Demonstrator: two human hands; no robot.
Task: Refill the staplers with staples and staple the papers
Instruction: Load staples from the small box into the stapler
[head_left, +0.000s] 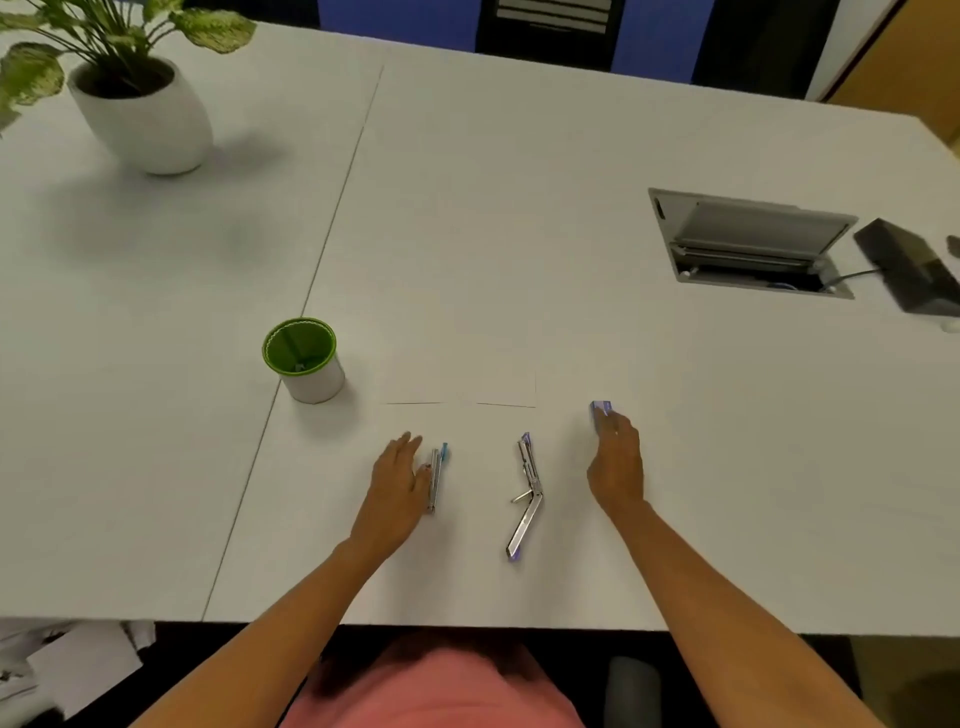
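One stapler (435, 480) touches the flat left hand (397, 478); right hand (616, 462) on staple box (599, 408) (grip unclear).

The table (493, 208) is bare on both sides of the open stapler (524, 493), up to the left hand (397, 478) and the blue-tipped stapler (436, 478) on its left and the right hand (615, 462) at a small purple box (600, 410) on its right. Behind it flat papers (462, 384) lie low, with a big bare stretch past them. Off to its left stand a green cup (304, 358) and, farther back, a plant pot (145, 114), and far to its right an open box in the table (748, 244) and a black thing (909, 265).
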